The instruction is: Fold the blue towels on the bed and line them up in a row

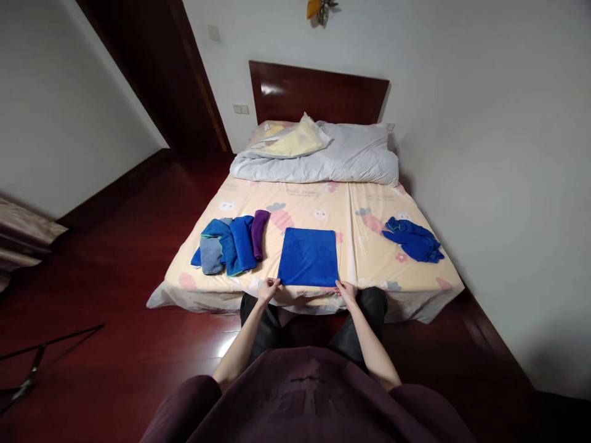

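A blue towel [308, 257] lies flat as a near square at the front of the bed. My left hand [268, 289] pinches its near left corner, and my right hand [345, 291] pinches the near right one. To the left is a group of folded or rolled towels: a grey towel [211, 256], a blue towel with a green edge [233, 258], a brighter blue rolled towel [243, 240] and a purple rolled towel [260, 235]. Over on the right side rests a crumpled blue towel [413, 240], some of its folds hidden.
The bed [323, 206] has a cream patterned sheet, with a bunched pale quilt [360, 151] by the dark headboard [318, 92]. A black stand leg [39, 357] reaches across the floor at left. White wall [498, 184] rises close along the bed's right side.
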Demonstrator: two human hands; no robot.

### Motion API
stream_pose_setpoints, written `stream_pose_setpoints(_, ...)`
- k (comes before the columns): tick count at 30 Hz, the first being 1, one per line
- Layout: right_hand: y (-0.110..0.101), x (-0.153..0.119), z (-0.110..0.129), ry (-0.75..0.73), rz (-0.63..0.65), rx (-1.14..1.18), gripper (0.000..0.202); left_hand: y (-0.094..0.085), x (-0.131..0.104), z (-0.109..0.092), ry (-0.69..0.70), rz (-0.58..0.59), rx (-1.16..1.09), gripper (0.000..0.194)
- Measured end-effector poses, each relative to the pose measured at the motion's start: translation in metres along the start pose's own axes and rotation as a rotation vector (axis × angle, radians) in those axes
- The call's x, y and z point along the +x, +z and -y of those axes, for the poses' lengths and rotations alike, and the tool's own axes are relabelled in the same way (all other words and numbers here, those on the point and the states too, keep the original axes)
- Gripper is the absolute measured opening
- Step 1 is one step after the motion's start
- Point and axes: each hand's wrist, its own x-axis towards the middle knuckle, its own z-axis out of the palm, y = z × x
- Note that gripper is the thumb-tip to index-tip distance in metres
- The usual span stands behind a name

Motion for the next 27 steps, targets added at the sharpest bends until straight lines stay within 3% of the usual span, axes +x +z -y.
stream_pose_setpoints(6,0.000,-0.002,0.000,-0.080,-0.059,0.001,0.053,0.002,0.000,-0.003,0.019,-0.038,0.005,0.030)
stream_pose_setpoints(17,-0.015,-0.008,0.002,-0.217,0.032,-0.018,0.049,-0.015,-0.016,0.015,0.124,0.066,-0.020,0.055)
stream_pose_setpoints(22,-0.011,0.003,0.009,-0.255,0.055,-0.084,0.050,-0.015,-0.006,0.003,0.210,0.107,-0.017,0.056)
stream_pose_setpoints(27,-0.003,0.020,0.018,-0.299,-0.043,-0.187,0.028,-0.010,0.009,-0.013,0.257,-0.015,0.032,0.035)
